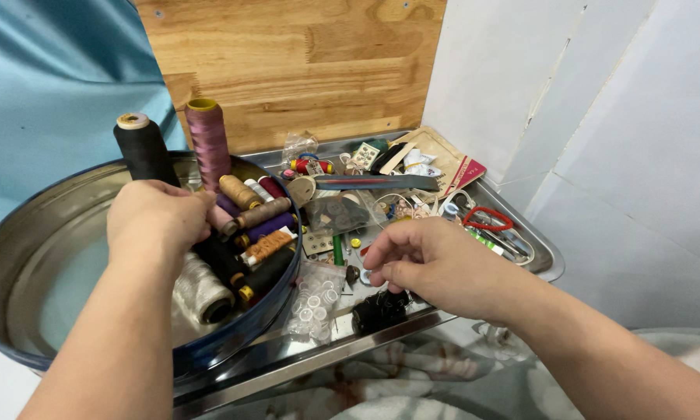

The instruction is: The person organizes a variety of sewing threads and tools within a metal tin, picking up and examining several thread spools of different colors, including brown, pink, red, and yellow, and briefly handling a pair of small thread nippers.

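My left hand [157, 220] is curled over the thread spools in a round blue tin [233, 334], its fingers closed on a small spool [224, 222] among brown, purple and orange ones. A tall black cone [143, 148] and a mauve cone [208, 140] of thread stand just behind that hand. My right hand [435, 268] hovers over a steel tray [544, 249] of sewing bits, fingers pinched together, thumb against forefinger; whether something tiny is between them I cannot tell. A black clump [379, 309] lies just under it.
The tin's lid [46, 257] leans at the left. The tray holds a bag of clear buttons [316, 299], dark scissors [377, 183], red-handled snips [488, 219] and packets. A plywood board [303, 70] and white wall stand behind; blue cloth hangs at left.
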